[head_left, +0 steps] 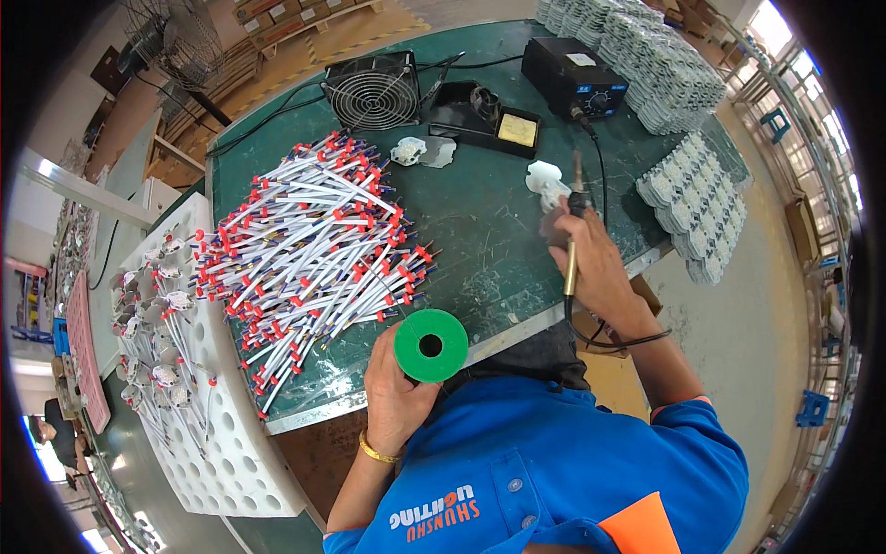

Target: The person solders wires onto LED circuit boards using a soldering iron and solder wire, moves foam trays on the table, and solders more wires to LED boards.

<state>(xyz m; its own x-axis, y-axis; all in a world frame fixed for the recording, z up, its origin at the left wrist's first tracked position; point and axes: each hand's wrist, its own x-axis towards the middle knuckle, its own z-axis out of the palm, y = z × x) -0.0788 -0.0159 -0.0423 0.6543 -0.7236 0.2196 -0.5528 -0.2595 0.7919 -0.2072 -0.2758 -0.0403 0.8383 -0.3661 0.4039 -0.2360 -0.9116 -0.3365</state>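
Observation:
My left hand (392,392) is closed round a green spool (452,331) of what looks like solder wire, held over the table's near edge. A thin dark strand runs from it toward the heap of white cables (305,231) with red rings. My right hand (598,268) is closed on a soldering iron (570,270), its tip pointing away from me. Close to those fingers lie small white plates (546,180), and a blurred greyish patch at the fingertips cannot be made out. Another pair of small plates (434,152) lies farther off, beside the cables.
At the back stand a black fan (374,92), an iron stand with a yellow sponge (519,130) and a black soldering station (574,78). Stacked white boards (697,198) fill the right side. A white foam block (221,462) holding cabled parts is at left.

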